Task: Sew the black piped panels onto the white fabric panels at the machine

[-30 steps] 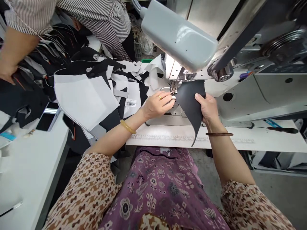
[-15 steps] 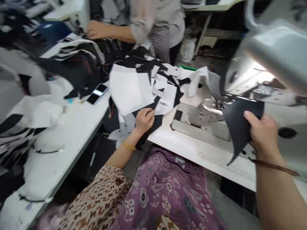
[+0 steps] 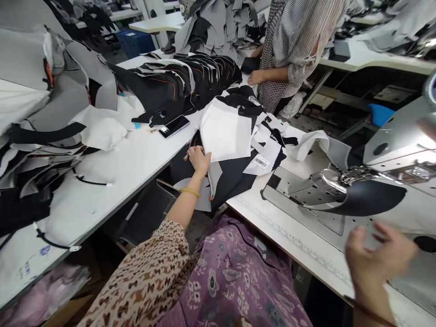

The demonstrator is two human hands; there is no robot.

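My left hand [image 3: 200, 160] is closed on the edge of a white fabric panel [image 3: 226, 131] with a zipper along its curved side. That panel lies over black and grey fabric pieces at the table edge. My right hand [image 3: 379, 254], smeared by motion, is empty with thumb and fingers apart, just in front of the sewing machine [image 3: 402, 154]. A dark fabric piece [image 3: 371, 198] stays under the machine's presser foot, curling over the bed, apart from my right hand. Behind the foot, a white and grey strip [image 3: 315, 143] hangs off the machine.
A phone [image 3: 174, 126] lies on the left table [image 3: 112, 200]. Stacked dark panels [image 3: 190, 81] and loose grey pieces stand behind and left. A white piece with a barcode label [image 3: 260, 161] lies between panel and machine. A co-worker [image 3: 289, 54] stands across the table, hands on dark fabric.
My right hand has let go of the dark piece and drawn back toward me. My left hand has taken hold of the white panel's zippered edge. The view has swung right.
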